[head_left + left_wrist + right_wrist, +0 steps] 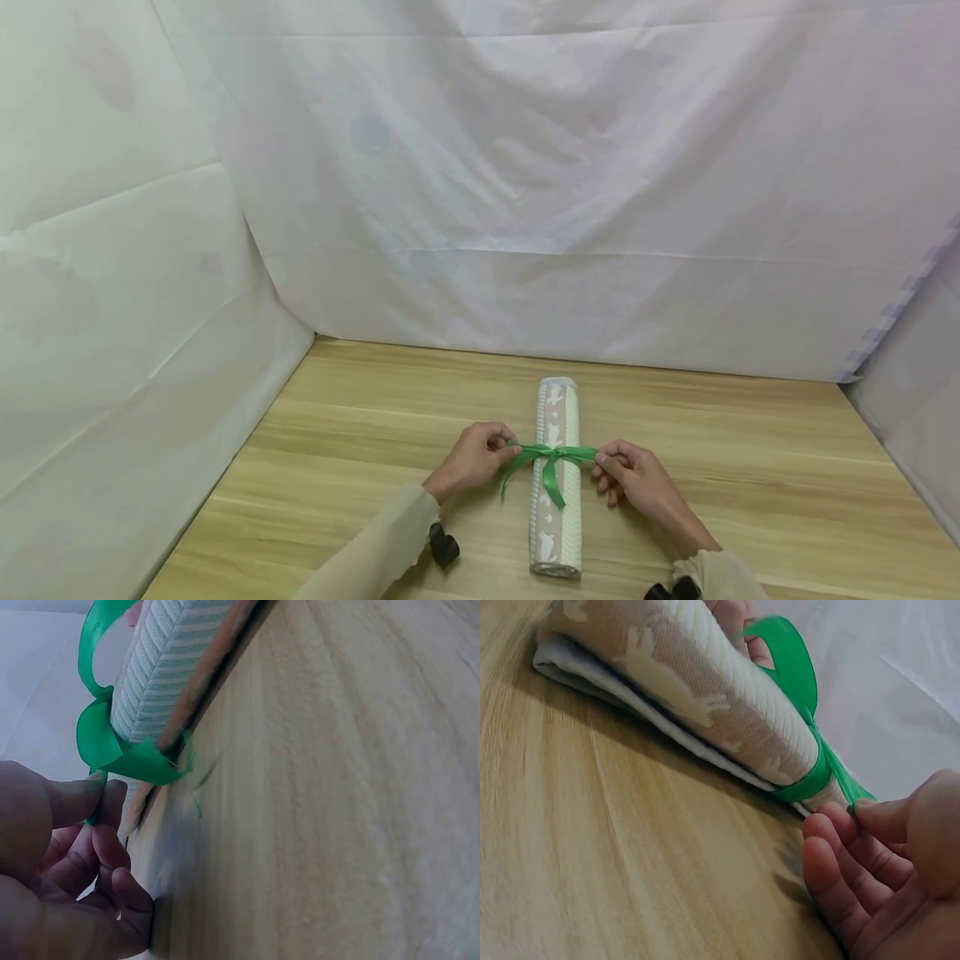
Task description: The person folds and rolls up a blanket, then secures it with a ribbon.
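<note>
A rolled towel (550,525) with a pale ribbed weave and white animal shapes on a beige band lies lengthwise on the table. Round its middle runs a green ribbon (552,482), tied in a bow on top, one tail hanging down over the roll. On the left side, my left hand (476,457) pinches one part of the bow between thumb and forefinger. My right hand (636,479) pinches the opposite part at the right side. Both wrist views show the ribbon (124,754) wrapped snugly against the towel (682,682), with thumb and finger holding its end.
The wooden table (360,408) extends around the towel on all sides. A pale cloth (525,183) hangs behind it, and similar cloth walls stand at the left and right edges. Dark straps (444,546) sit at the wrists.
</note>
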